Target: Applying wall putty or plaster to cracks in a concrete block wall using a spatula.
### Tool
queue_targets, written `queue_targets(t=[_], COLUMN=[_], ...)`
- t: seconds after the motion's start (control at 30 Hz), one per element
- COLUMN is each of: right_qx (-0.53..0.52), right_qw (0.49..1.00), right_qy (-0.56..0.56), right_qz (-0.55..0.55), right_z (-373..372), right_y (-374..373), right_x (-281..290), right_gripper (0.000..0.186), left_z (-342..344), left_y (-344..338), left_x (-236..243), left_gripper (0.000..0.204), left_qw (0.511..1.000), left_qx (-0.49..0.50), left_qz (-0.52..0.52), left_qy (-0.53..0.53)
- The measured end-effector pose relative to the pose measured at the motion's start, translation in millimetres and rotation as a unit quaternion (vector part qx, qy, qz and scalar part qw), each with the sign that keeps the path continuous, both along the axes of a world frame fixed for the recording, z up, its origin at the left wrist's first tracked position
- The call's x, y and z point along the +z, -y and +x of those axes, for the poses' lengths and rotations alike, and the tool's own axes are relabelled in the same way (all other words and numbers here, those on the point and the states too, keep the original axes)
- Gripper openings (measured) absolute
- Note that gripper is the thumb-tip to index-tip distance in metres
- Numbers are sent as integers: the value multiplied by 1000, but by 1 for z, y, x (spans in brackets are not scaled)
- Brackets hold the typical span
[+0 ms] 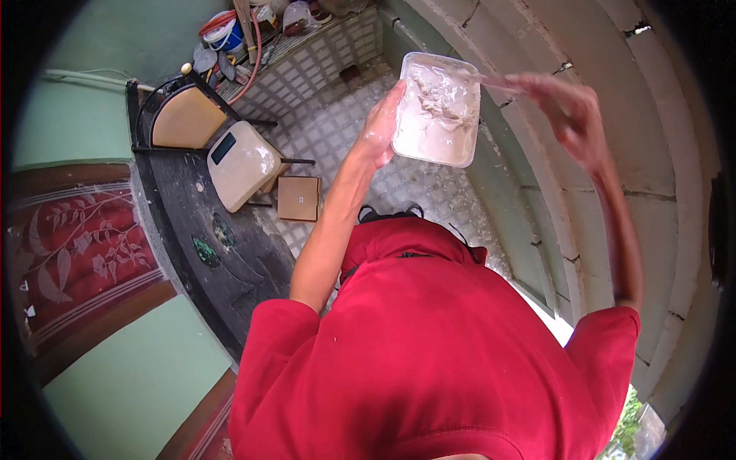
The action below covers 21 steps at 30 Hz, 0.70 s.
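My left hand (381, 123) grips the left side of a rectangular clear plastic tub (435, 146), its fingers hidden beneath. Whitish paste (441, 96) lies in it, stirred into ridges toward the far side and smoother near me. White smears mark my left wrist. Blurred by motion, my right hand (567, 115) is closed on a thin pale spatula-like tool (500, 81) at the tub's far right rim. The tool's tip cannot be made out against the paste.
A wall with several cracked horizontal seams (613, 138) curves along my right. To the left stands a chair (241, 165) with a dark flat phone-like object (223, 149) on its seat. Beside it sits a cardboard box (298, 198). A bucket (224, 34) and an orange hose (255, 69) are farther back.
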State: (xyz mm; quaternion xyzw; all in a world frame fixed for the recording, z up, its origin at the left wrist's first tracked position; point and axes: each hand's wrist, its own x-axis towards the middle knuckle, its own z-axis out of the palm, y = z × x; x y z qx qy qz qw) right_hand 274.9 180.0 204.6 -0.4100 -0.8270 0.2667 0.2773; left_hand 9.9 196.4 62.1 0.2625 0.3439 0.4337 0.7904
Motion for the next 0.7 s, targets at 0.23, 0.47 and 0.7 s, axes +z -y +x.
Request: queue_targets(t=[0.23,0.47,0.7], right_qx=[-196,-298,-320], right_qw=[905,864,869], right_qy=[-267,-267,-263], right_qz=[-269,-305,-270], right_z=[-3,12,22], right_y=[-23,-7,16], right_x=[-48,-93,-83], right_gripper=[29,23,22], left_z=[15,23,31], left_y=[3,7,12], left_x=[4,-3,-11], left_gripper=[55,53,51], left_qw=[999,999,999], left_qx=[14,35,49], left_qz=[3,10,-12], left_qy=[-41,-13,-18])
